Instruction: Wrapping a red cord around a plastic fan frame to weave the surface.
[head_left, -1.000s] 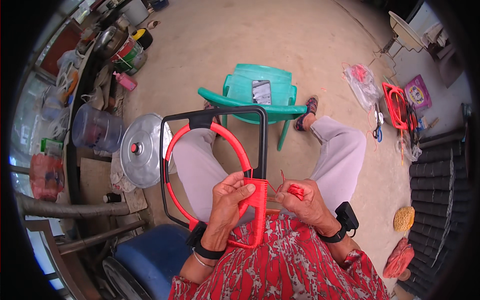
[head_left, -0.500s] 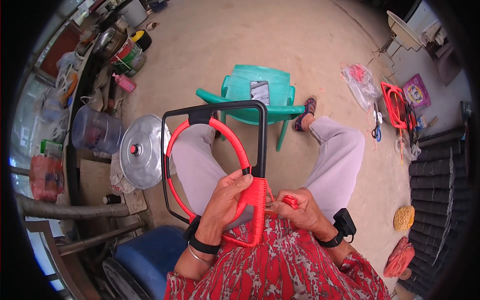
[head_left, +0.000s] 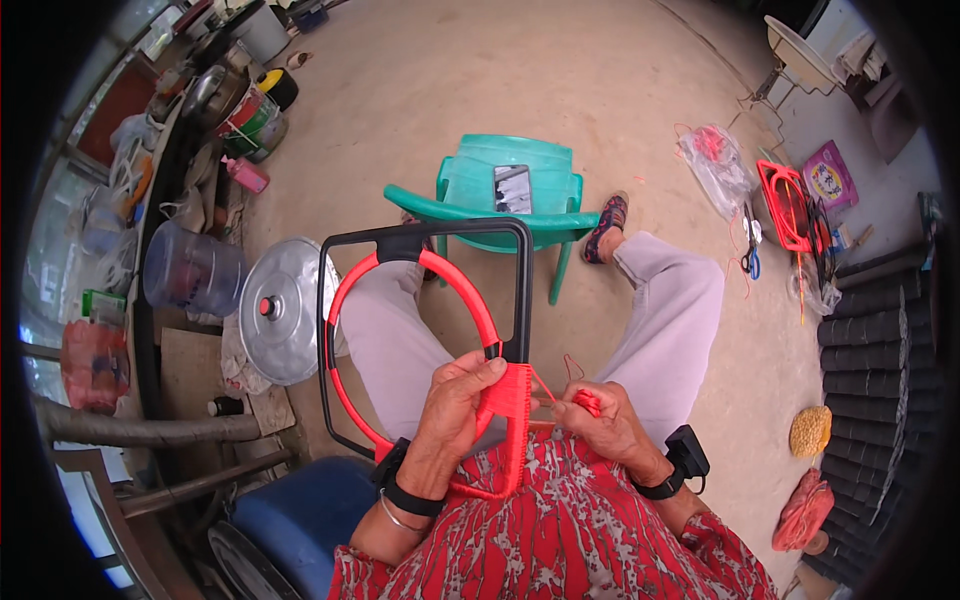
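My left hand [head_left: 452, 405] is closed on a black rectangular frame [head_left: 524, 290] at its right side, the thumb lying on a section densely wrapped in red cord. Inside the frame sits a red-wrapped ring [head_left: 470, 285] joined by black connectors. My right hand [head_left: 605, 425] pinches a small bundle of red cord [head_left: 588, 402], just right of the wrapped section. A short taut strand runs from the wrapped edge to these fingers, and a thin loose loop rises above them. The frame's lower end rests against my lap, over my red patterned shirt.
Ahead stands a green plastic chair [head_left: 470, 165] with a phone [head_left: 513, 188] on it. To the left are a metal lid [head_left: 285, 330], a clear plastic tub [head_left: 195, 270] and a blue barrel [head_left: 300, 510]. Scissors [head_left: 751, 250] and a plastic bag [head_left: 718, 165] lie at right.
My right hand has moved slightly right, away from the frame, so more of the cord strand shows. A loose loop now appears above it. The frame has dropped slightly in view.
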